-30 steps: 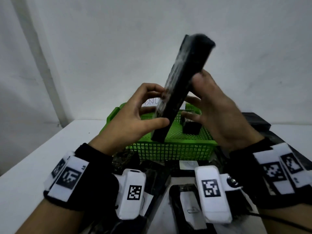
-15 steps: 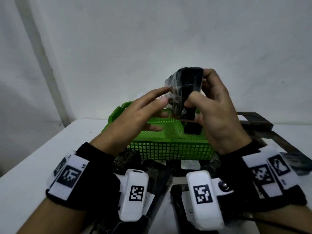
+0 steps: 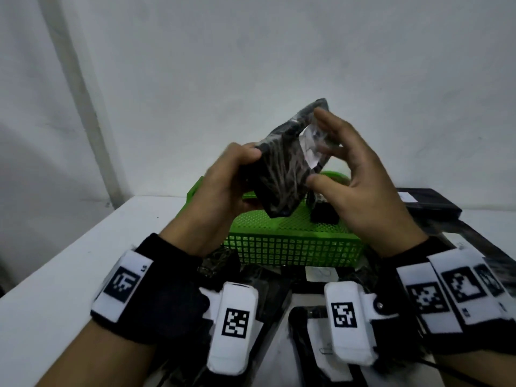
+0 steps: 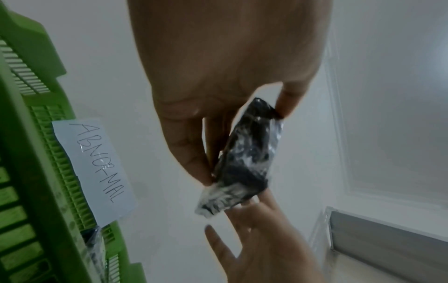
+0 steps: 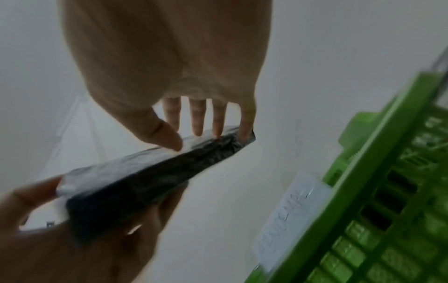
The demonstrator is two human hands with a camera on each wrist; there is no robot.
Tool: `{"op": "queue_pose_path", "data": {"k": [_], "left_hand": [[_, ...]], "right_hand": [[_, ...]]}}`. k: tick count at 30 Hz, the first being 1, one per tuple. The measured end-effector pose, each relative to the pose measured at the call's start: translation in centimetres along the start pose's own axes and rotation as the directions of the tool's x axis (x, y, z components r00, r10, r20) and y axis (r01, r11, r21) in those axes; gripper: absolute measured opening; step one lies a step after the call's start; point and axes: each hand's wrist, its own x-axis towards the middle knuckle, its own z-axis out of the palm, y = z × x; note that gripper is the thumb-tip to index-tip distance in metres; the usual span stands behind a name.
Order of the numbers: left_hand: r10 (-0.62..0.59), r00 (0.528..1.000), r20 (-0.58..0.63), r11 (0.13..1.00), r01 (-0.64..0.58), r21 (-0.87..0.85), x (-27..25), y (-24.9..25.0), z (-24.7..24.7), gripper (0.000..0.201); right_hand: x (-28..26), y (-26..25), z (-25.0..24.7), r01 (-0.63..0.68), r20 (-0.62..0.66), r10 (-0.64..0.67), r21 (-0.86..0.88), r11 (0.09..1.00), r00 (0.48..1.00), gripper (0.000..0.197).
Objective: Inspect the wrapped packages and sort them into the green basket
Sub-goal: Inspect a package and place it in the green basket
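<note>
A black package (image 3: 282, 174) wrapped in clear film is held in the air above the green basket (image 3: 293, 247). It is tilted, and a white label shows on its upper right face. My left hand (image 3: 245, 163) grips its left edge between thumb and fingers. My right hand (image 3: 332, 152) pinches its right end, with the thumb at the lower corner and the fingers spread up the far side. The left wrist view shows the package (image 4: 247, 159) pinched above a paper label (image 4: 97, 168) reading ABNORMAL on the basket (image 4: 24, 172). The right wrist view shows the package (image 5: 145, 176) edge-on.
A small black wrapped package (image 3: 324, 213) lies inside the basket. More black wrapped packages (image 3: 279, 289) lie on the white table (image 3: 69, 275) between the basket and my wrists. Flat black ones (image 3: 430, 202) lie at the right. A white wall stands close behind the basket.
The package has been turned from upright and edge-on to tilted with its broad face and white label towards me. My left hand has moved from straight fingers against it to a grip on its left edge.
</note>
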Motion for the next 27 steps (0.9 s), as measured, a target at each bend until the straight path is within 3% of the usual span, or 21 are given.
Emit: {"op": "queue_pose_path", "data": {"k": [2, 4, 9, 12, 16, 18, 22, 27], "left_hand": [[-0.018, 1.0, -0.019, 0.998, 0.016, -0.064, -0.1, 0.4, -0.3, 0.037], [-0.023, 1.0, -0.01, 0.998, 0.022, -0.064, -0.2, 0.7, -0.7, 0.039], [-0.076, 0.997, 0.021, 0.997, 0.075, 0.015, -0.6, 1.7, -2.2, 0.033], [-0.104, 0.994, 0.01, 0.994, 0.104, 0.022, -0.9, 2.1, -3.1, 0.026], [-0.107, 0.994, -0.032, 0.993, 0.108, 0.056, -0.9, 2.0, -3.6, 0.039], [-0.101, 0.99, -0.098, 0.99, 0.109, 0.086, -0.4, 1.6, -3.7, 0.05], [-0.085, 0.986, -0.147, 0.988, 0.102, 0.117, 1.6, 1.3, -4.7, 0.039], [-0.101, 0.961, -0.258, 0.948, 0.171, 0.267, 6.1, 1.5, -7.9, 0.021]], "right_hand": [[0.0, 0.2, -0.4, 0.025, 0.008, -0.024, -0.285, 0.958, 1.0, 0.075], [0.0, -0.1, -0.7, 0.037, 0.041, -0.021, -0.444, 0.895, 0.999, 0.082], [-0.2, -1.5, -0.7, 0.114, 0.146, -0.037, -0.567, 0.815, 0.989, 0.094], [-0.4, -1.8, -0.3, 0.183, 0.206, -0.076, -0.573, 0.799, 0.976, 0.086], [-0.3, -1.5, 0.7, 0.217, 0.171, -0.141, -0.615, 0.758, 0.975, 0.072], [0.1, -1.3, 1.4, 0.188, 0.19, -0.087, -0.625, 0.758, 0.978, 0.069], [2.4, -1.3, 1.9, 0.081, 0.235, 0.064, -0.558, 0.826, 0.97, 0.064], [8.7, -0.2, 2.5, 0.111, 0.402, 0.256, -0.695, 0.71, 0.879, 0.086]]}}
